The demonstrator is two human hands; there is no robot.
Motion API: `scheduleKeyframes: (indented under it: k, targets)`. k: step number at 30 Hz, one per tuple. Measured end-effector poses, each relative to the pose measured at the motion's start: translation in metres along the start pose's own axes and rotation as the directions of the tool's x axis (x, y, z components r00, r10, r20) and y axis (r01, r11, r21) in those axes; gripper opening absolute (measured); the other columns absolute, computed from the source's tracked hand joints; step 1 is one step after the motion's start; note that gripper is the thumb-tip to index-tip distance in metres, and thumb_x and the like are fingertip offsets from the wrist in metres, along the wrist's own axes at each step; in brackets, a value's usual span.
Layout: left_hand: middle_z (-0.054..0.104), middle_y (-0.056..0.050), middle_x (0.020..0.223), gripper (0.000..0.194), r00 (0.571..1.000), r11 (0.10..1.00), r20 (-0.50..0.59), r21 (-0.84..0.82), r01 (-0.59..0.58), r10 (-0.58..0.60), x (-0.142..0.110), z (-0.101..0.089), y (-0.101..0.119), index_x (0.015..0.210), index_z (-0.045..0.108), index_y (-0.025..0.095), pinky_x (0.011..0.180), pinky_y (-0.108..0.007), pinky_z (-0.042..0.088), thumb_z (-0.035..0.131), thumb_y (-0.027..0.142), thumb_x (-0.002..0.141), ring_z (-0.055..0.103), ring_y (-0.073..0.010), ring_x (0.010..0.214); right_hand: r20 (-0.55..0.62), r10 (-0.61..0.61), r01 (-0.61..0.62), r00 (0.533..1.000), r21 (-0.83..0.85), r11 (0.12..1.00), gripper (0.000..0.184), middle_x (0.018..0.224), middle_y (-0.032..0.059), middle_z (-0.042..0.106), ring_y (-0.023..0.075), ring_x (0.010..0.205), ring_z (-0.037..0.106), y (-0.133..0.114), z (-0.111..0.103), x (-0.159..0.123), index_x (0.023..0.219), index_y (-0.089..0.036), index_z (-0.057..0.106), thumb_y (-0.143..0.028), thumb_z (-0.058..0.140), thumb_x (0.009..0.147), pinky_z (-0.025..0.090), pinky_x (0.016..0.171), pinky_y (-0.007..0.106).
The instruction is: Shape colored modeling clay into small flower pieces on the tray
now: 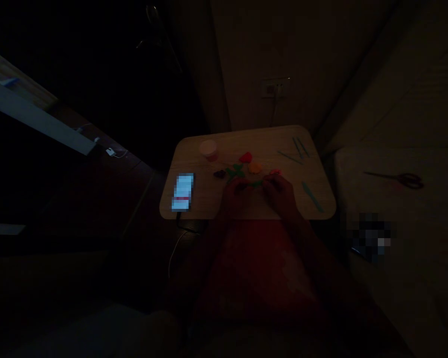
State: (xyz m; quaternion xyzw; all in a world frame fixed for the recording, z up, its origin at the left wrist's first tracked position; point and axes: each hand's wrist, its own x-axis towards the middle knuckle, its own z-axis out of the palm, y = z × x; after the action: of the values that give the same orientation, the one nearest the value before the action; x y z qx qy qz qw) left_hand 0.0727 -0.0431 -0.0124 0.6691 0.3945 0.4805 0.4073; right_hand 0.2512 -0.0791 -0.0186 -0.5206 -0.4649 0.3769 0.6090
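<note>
The scene is very dark. Both hands rest on a small wooden lap table [205, 204]. My left hand [236, 196] and my right hand [281, 194] meet at a small green piece of clay [256, 183], fingers curled and pinching it from either side. Just beyond lie more clay lumps: a red one [245, 157], an orange one [255, 168], a pink one [275, 172], a dark one [219, 174] and another green one [234, 171].
A lit phone [182, 192] lies at the table's left, with a cable running off the edge. A pink tub [208, 148] stands at the back left. Thin teal modelling tools [298, 148] and a teal knife [311, 196] lie at right. Scissors [405, 179] rest on the bed.
</note>
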Motion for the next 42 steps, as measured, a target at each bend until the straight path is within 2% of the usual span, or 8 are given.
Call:
scheduleKeyframes:
  k: [4,6,12,18,25,29,34,42]
  targets:
    - [0.068,-0.004,0.09,0.011,0.957,0.945,-0.165,0.268,-0.19,0.239,0.006,-0.03,0.013,0.095,0.069,0.021,0.073,-0.03,0.05,0.064,0.031,0.096,0.061,-0.0172,0.079,0.006,-0.028,0.028,1.0,-0.013,1.0,0.018,0.076,0.0009,0.068,0.0159,0.065,0.063,-0.01,0.003,0.008,0.092,-0.022,0.068,-0.04,0.069,0.087,0.049,0.06,0.028]
    - [0.068,-0.005,0.094,0.009,0.928,0.886,-0.207,0.418,-0.202,0.309,0.016,-0.051,0.017,0.094,0.067,0.022,0.078,-0.033,0.051,0.06,0.028,0.098,0.062,-0.0196,0.086,0.041,-0.058,0.062,0.997,-0.094,0.994,0.016,0.075,0.0009,0.07,0.0157,0.064,0.064,-0.018,0.005,0.015,0.093,-0.022,0.069,-0.037,0.067,0.088,0.05,0.062,0.028]
    - [0.068,-0.01,0.115,0.013,0.976,0.751,0.038,0.633,-0.188,0.212,0.044,-0.083,0.009,0.104,0.065,0.022,0.104,-0.047,0.049,0.064,0.018,0.092,0.061,-0.0295,0.114,0.221,-0.129,0.189,0.967,-0.276,0.942,0.016,0.089,0.0053,0.078,0.0189,0.077,0.07,-0.034,0.03,0.047,0.1,-0.021,0.075,-0.026,0.071,0.086,0.053,0.073,0.03]
    - [0.07,-0.008,0.116,0.023,0.989,0.787,0.057,0.6,-0.144,0.138,0.043,-0.086,-0.005,0.11,0.066,0.023,0.104,-0.046,0.051,0.064,0.014,0.09,0.062,-0.0279,0.113,0.345,-0.096,0.252,0.934,-0.442,0.861,0.01,0.092,0.0049,0.08,0.0211,0.084,0.072,-0.029,0.062,0.073,0.095,-0.021,0.077,-0.02,0.073,0.086,0.052,0.08,0.032]
    - [0.066,-0.01,0.132,0.034,0.974,0.819,0.114,0.527,-0.226,0.195,0.046,-0.084,-0.017,0.121,0.067,0.023,0.113,-0.051,0.045,0.071,0.023,0.087,0.058,-0.0308,0.127,0.329,-0.109,0.251,0.938,-0.429,0.868,0.012,0.091,0.006,0.079,0.0212,0.083,0.07,-0.017,0.083,0.088,0.095,-0.02,0.077,-0.018,0.07,0.086,0.053,0.078,0.033]
    - [0.062,-0.012,0.132,0.024,0.969,0.798,0.046,0.557,-0.228,0.244,0.042,-0.081,-0.013,0.114,0.069,0.023,0.113,-0.051,0.042,0.07,0.026,0.09,0.055,-0.0327,0.128,0.32,-0.124,0.248,0.939,-0.382,0.89,0.01,0.089,0.0057,0.079,0.0207,0.081,0.069,-0.015,0.083,0.086,0.092,-0.02,0.076,-0.02,0.069,0.084,0.053,0.077,0.033]
    - [0.062,-0.011,0.112,0.012,0.951,0.764,-0.113,0.626,-0.155,0.286,0.029,-0.076,-0.004,0.099,0.068,0.022,0.105,-0.05,0.045,0.068,0.032,0.094,0.058,-0.0327,0.113,0.233,-0.127,0.207,0.964,-0.364,0.908,0.01,0.087,0.0065,0.077,0.0216,0.079,0.069,-0.015,0.072,0.071,0.091,-0.019,0.075,-0.021,0.069,0.083,0.053,0.077,0.034]
    - [0.069,-0.01,0.111,0.019,0.969,0.792,0.03,0.57,-0.218,0.245,0.012,-0.063,0.003,0.108,0.068,0.022,0.1,-0.046,0.049,0.069,0.033,0.093,0.062,-0.0288,0.108,0.196,-0.115,0.173,0.974,-0.313,0.934,0.012,0.09,0.0073,0.079,0.0214,0.08,0.071,-0.023,0.061,0.049,0.093,-0.02,0.077,-0.024,0.072,0.084,0.054,0.08,0.035]
